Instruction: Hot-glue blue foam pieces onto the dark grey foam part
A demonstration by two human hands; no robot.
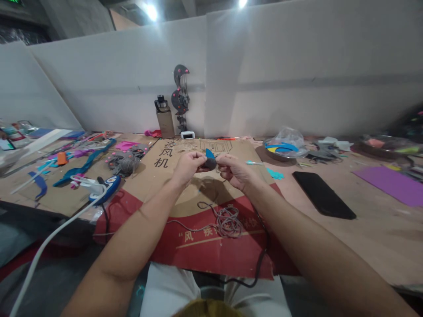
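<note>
Between my hands, over the cardboard, is a small curved piece [210, 164], dark grey with a blue pointed tip [209, 153]. My left hand [189, 168] pinches its left side between thumb and fingers. At its right edge my right hand [234, 171] is closed in a pinch; what looks like a thin strand of grey yarn runs there, though the fingertips mostly hide it. Below, a loose coil of grey yarn [228, 221] lies on the red part of the cardboard sheet [158, 185], one strand trailing left and another rising toward my hands.
Left are a power strip [110, 187] with a white cable, a grey yarn bundle [127, 163] and blue strips [87, 165]. Behind stand a bottle [165, 121] and a grey hanging ornament [180, 97]. Right lie a black phone [323, 193], a bowl [280, 152] and a purple sheet [391, 182].
</note>
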